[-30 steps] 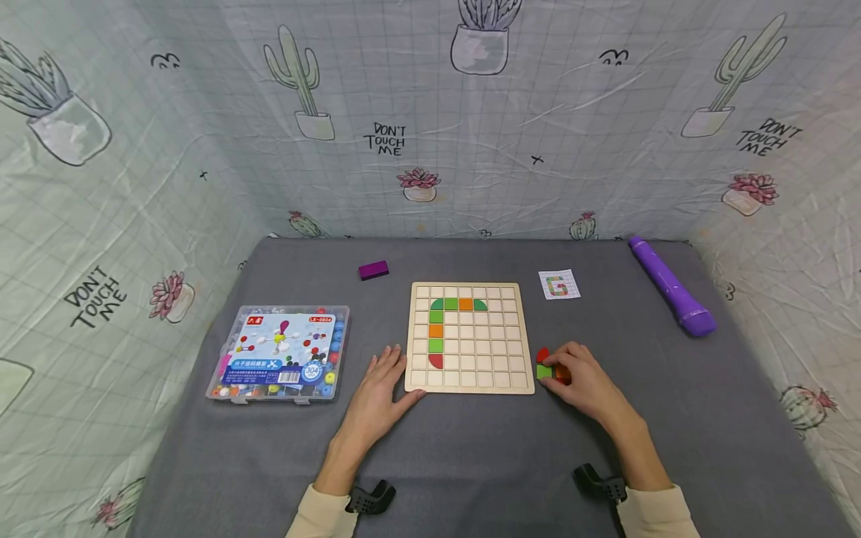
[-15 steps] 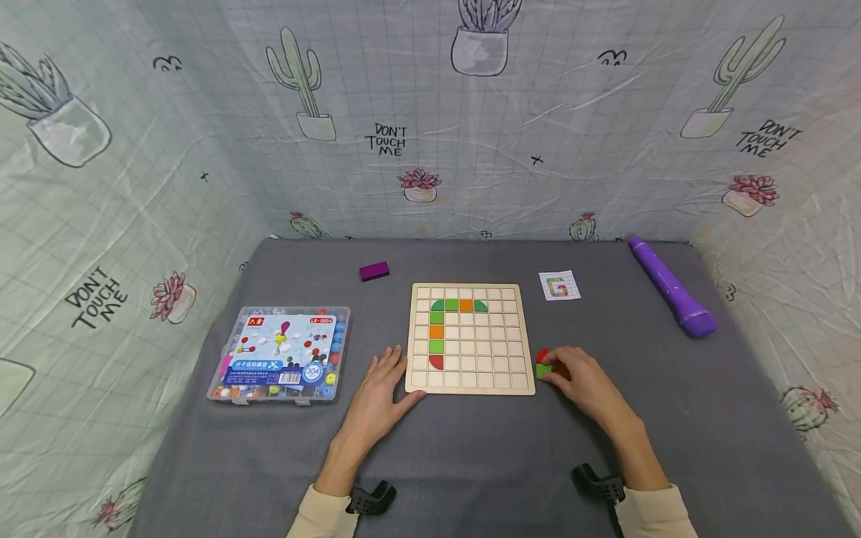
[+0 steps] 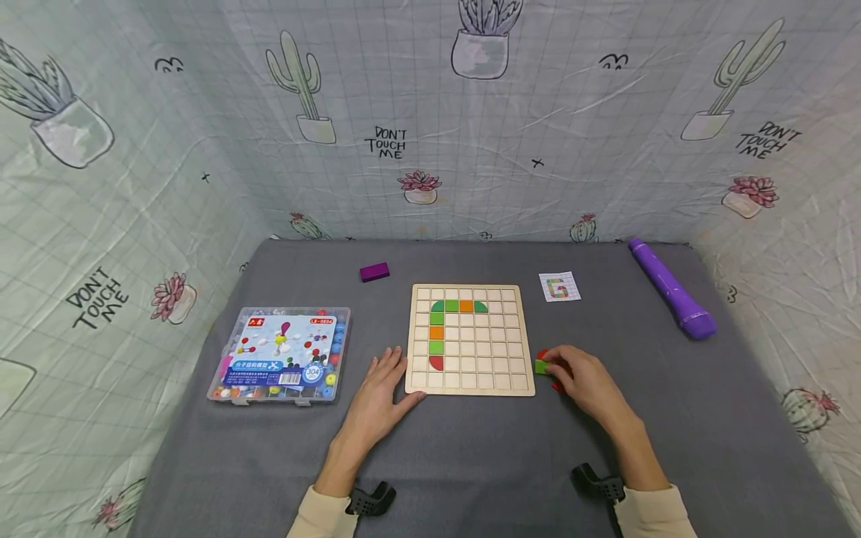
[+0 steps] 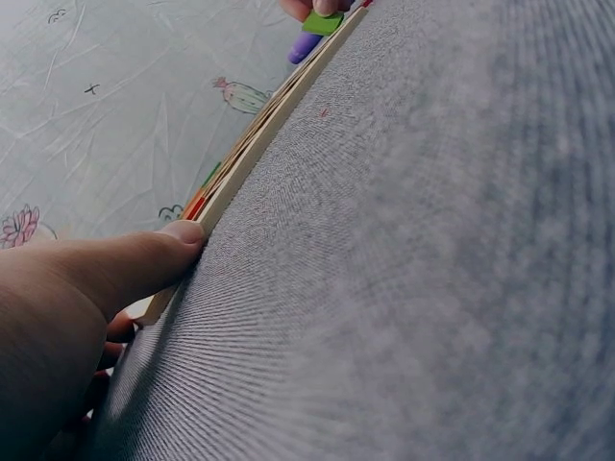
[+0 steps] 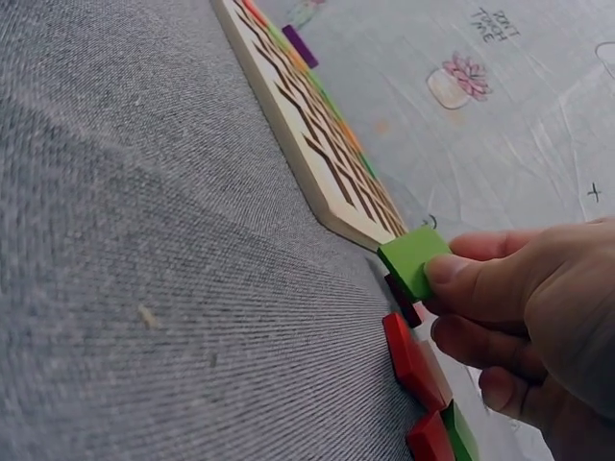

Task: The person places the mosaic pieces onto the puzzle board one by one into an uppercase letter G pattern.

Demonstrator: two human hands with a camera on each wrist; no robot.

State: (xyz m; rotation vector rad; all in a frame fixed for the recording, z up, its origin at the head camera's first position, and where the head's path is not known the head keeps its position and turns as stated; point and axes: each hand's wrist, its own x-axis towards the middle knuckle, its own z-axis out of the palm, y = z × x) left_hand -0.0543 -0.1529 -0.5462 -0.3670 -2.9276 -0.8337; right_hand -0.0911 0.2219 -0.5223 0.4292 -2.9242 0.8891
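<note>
The fingers and thumb of my right hand (image 3: 588, 381) pinch a green square tile (image 5: 408, 257), raised above the table at the board's right side. Below that hand lie several loose red and green tiles (image 5: 411, 365), partly hidden by the fingers in the head view. The wooden grid board (image 3: 498, 347) bears green, orange and red tiles in a column and a top row, some with a rounded corner. My left hand (image 3: 378, 396) rests at the board's lower left corner, its thumb (image 4: 173, 235) against the front edge and its fingers extended along the left side.
A clear plastic case (image 3: 279, 355) of coloured beads lies left of the board. Behind it sits a small purple block (image 3: 374, 272). A card with a coloured G pattern (image 3: 559, 286) lies at the back right, and a purple microphone (image 3: 673, 288) lies farther right.
My right hand has picked the green tile up from the loose tiles and lifted it slightly. A red tile now shows under that hand. The left hand and the board stay put.
</note>
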